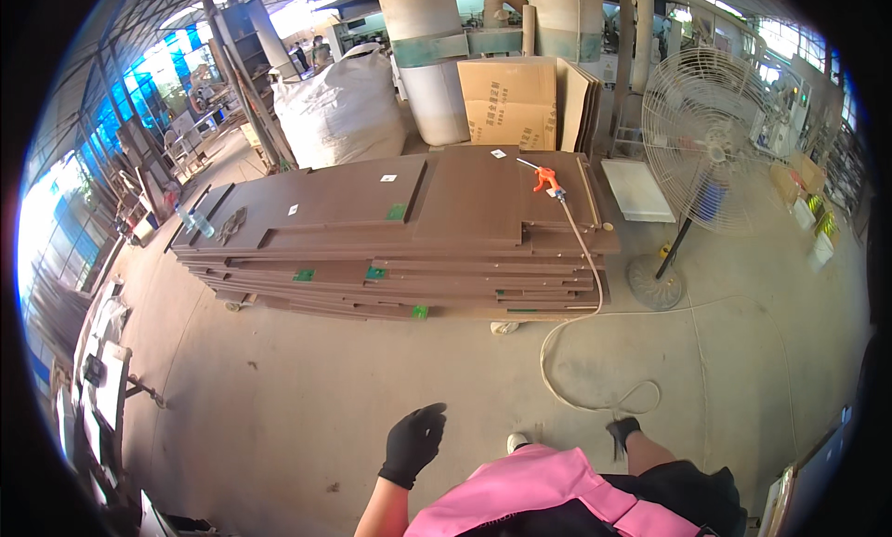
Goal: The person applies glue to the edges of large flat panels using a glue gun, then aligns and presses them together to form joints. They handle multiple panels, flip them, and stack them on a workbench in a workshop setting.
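Note:
My left hand (414,443), in a black glove, hangs over the concrete floor with its fingers loosely bent and nothing visible in it. My right hand (622,432), also black-gloved, is blurred beside my body near a loop of air hose (599,279). Whether its fingers are closed cannot be made out. Ahead of me, apart from both hands, lies a low stack of brown laminated panels (327,195). An orange air blow gun (548,179) rests on the stack's right end, and its hose runs down to the floor. White labels and green patches mark some panels.
A pedestal fan (714,143) stands right of the stack. Behind it are cardboard sheets (509,105), a large white woven sack (341,108) and thick ducts (428,63). Plastic bottles (201,223) and a rag (231,225) lie on the left end. A wheeled rack (111,384) stands left.

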`<action>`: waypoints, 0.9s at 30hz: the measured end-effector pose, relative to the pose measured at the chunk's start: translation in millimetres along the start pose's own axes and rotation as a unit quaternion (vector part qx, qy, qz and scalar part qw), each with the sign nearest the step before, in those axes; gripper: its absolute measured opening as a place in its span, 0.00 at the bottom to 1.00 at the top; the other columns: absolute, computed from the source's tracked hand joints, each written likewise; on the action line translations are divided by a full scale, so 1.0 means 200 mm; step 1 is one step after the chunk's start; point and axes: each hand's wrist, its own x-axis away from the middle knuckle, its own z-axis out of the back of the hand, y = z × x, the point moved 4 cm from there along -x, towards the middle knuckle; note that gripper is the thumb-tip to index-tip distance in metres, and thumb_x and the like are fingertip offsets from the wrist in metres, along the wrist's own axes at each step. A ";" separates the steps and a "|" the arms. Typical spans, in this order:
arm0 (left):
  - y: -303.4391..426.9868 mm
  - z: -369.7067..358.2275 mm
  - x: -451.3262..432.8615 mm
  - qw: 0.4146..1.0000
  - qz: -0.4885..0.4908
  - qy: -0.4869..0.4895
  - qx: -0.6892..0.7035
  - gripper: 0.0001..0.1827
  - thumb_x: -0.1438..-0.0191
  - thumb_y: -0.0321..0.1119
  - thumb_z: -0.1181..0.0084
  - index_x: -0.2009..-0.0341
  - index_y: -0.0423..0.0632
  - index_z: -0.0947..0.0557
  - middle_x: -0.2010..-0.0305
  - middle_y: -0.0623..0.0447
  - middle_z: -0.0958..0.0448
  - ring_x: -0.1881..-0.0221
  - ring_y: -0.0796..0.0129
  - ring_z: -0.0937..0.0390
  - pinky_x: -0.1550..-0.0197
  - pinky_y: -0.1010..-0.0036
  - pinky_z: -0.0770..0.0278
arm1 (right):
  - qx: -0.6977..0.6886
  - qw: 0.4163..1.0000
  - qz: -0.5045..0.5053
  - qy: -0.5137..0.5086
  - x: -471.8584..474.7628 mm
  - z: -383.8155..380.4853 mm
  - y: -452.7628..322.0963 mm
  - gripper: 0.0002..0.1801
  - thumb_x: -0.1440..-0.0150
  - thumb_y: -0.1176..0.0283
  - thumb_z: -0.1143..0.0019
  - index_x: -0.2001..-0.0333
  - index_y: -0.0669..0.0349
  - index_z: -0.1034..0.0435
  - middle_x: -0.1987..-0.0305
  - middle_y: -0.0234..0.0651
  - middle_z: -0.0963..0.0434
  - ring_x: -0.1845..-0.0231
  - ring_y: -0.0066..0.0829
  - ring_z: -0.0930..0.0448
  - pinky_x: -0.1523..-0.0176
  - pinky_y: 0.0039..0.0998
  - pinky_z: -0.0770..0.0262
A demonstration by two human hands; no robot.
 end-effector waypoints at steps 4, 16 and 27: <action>-0.18 -0.06 -0.26 0.998 0.063 -0.015 0.004 0.12 0.45 0.33 0.42 0.54 0.51 0.18 0.65 0.48 0.18 0.68 0.59 0.19 0.65 0.68 0.23 | -0.267 0.955 0.118 0.053 -0.28 0.65 -0.77 0.20 0.51 0.53 0.41 0.73 0.63 0.24 0.78 0.44 0.23 0.71 0.39 0.20 0.62 0.36 0.27; -0.81 -0.13 -1.69 0.992 -0.059 -0.090 0.065 0.15 0.44 0.36 0.46 0.52 0.52 0.19 0.56 0.46 0.19 0.56 0.50 0.22 0.54 0.64 0.24 | -0.596 0.762 0.221 -0.124 -0.88 1.49 -2.66 0.10 0.41 0.65 0.43 0.67 0.61 0.30 0.73 0.30 0.25 0.73 0.25 0.23 0.66 0.29 0.25; -1.53 0.29 -2.85 0.994 0.027 -0.106 0.021 0.19 0.43 0.37 0.49 0.46 0.51 0.23 0.52 0.41 0.23 0.53 0.44 0.24 0.52 0.56 0.26 | -0.540 0.819 0.191 0.023 -1.74 1.68 -3.99 0.08 0.47 0.73 0.40 0.67 0.62 0.31 0.75 0.31 0.27 0.80 0.25 0.25 0.73 0.29 0.28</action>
